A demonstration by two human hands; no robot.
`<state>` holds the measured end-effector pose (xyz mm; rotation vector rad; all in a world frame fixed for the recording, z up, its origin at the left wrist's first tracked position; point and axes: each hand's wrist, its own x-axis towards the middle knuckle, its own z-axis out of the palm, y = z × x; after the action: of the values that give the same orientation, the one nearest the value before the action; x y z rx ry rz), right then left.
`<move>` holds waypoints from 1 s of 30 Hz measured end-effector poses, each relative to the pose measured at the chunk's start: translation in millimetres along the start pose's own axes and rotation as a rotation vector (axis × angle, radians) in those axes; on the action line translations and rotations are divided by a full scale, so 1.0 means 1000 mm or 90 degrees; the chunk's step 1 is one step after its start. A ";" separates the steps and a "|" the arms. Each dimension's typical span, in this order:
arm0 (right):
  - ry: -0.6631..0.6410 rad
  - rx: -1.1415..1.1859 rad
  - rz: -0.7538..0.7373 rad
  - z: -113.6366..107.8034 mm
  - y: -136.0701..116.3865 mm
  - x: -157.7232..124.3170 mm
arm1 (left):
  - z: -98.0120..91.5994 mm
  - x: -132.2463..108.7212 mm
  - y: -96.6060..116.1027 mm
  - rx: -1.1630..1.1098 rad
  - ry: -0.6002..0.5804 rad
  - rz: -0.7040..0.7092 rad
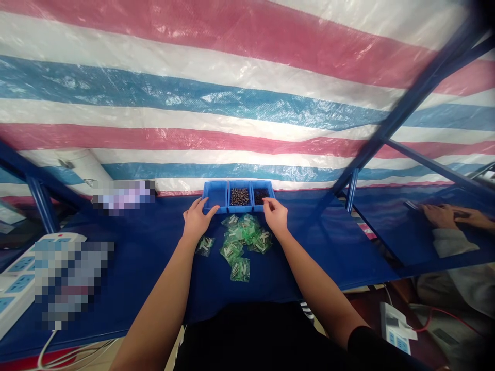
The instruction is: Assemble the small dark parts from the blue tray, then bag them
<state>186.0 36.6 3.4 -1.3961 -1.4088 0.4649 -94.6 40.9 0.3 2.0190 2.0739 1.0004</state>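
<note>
Three blue bins stand side by side at the back of the blue table. My left hand (197,217) is at the front left corner of the left bin (215,197), thumb and fingers spread along its rim. Small brownish metal pieces (240,196) fill much of the middle bin. My right hand (276,215) is at the front of the right bin, which holds small dark pieces (260,195); its fingertips are pinched, and what they hold is too small to make out. Clear-green packets (242,234) lie piled between my forearms, with one packet (205,246) apart near my left wrist.
A white power strip (36,268) and blurred items lie on the left. Blue metal posts (351,190) rise at both sides before a striped sheet (240,103). At the right, another person's hands (448,214) rest over a neighbouring blue table.
</note>
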 end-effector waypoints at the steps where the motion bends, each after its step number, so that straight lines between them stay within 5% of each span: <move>1: 0.043 -0.025 -0.003 -0.003 0.001 0.003 | 0.000 0.000 0.001 0.004 0.003 -0.004; 6: 0.137 -0.130 0.038 -0.015 0.016 0.019 | -0.002 -0.005 0.009 0.028 0.055 -0.005; 12: -0.014 -0.134 0.207 -0.023 0.029 0.029 | 0.001 -0.009 0.012 0.023 0.049 0.000; 17: 0.100 -0.140 0.192 -0.034 0.036 0.035 | 0.001 -0.009 0.013 0.006 0.035 -0.008; 24: 0.241 0.070 0.018 -0.046 0.033 0.044 | 0.001 -0.009 0.013 -0.007 0.019 -0.017; 30: 0.123 0.181 -0.135 -0.034 -0.003 0.022 | 0.001 -0.011 0.015 -0.025 0.009 -0.020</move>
<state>218.7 42.8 27.5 -1.0220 -1.2618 0.3660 -80.1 30.3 3.1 1.9599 2.0693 1.0444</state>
